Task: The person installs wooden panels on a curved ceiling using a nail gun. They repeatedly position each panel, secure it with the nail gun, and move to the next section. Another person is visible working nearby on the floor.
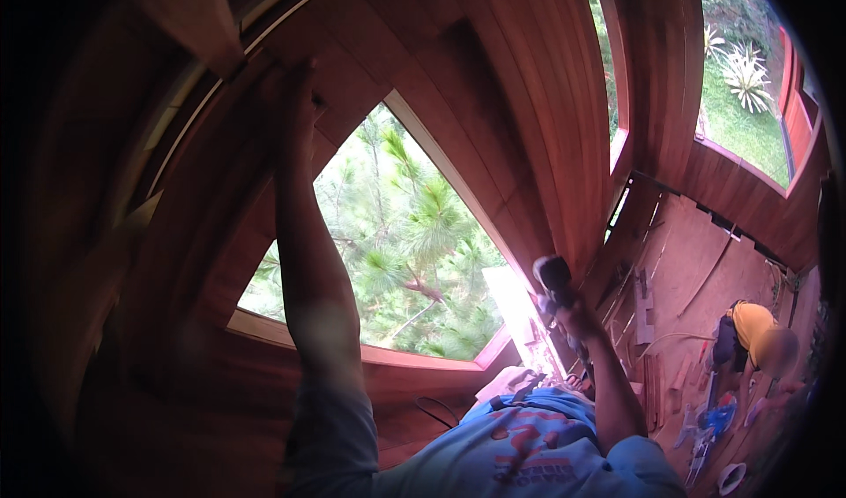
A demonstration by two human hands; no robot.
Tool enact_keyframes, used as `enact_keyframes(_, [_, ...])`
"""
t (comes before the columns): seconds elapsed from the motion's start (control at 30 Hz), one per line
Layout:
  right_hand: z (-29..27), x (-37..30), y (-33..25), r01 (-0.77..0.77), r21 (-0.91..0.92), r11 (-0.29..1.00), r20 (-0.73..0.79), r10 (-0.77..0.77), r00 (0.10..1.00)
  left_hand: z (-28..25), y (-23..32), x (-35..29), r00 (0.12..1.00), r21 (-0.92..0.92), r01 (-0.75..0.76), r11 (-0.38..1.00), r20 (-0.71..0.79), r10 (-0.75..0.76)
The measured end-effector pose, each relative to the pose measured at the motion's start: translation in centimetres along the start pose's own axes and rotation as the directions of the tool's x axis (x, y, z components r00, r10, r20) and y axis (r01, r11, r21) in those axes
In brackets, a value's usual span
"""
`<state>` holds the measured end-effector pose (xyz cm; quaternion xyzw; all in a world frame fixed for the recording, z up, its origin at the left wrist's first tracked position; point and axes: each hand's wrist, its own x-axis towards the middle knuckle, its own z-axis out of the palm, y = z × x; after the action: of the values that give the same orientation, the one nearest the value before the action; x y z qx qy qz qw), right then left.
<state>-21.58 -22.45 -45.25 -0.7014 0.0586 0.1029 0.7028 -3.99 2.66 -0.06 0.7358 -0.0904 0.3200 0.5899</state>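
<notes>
The curved wall of reddish-brown wooden planks (493, 84) encloses a triangular window opening with a pale frame (397, 260), pine branches visible beyond. The left hand (300, 101) reaches up with its fingers pressed flat against a plank above the opening, apparently to steady it. The right hand (564, 308) is closed around a dark tool handle (553, 273), raised near the frame's lower edge.

My left hand (300, 101) is stretched up, fingers pressed against the reddish wall boards (370, 48) above the slanted window (397, 234), pine branches showing through the glass. My right hand (564, 308) is closed around a dark tool (553, 273), held near my blue shirt (529, 445). Far below, a person in yellow (753, 326) crouches on the floor.
</notes>
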Motion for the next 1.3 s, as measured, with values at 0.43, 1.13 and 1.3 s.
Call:
enact_keyframes(0.43, [1.2,-11.2,24.8,-0.373,-0.423,0.826,-0.199,0.317,0.927,-1.4,-0.9,-6.9,0.736,0.488,-0.628,0.606,0.122,0.666])
enact_keyframes(1.13, [1.8,-9.3,21.2,-0.493,-0.280,0.824,-0.127,0.478,0.869,0.8,4.2,-3.5,0.347,0.454,-0.723,-0.520,0.890,0.295])
enact_keyframes(1.3, [2.7,-9.3,20.6,-0.474,-0.315,0.822,-0.089,0.471,0.877,3.0,1.6,-1.0,0.275,0.507,-0.747,-0.431,0.825,0.493])
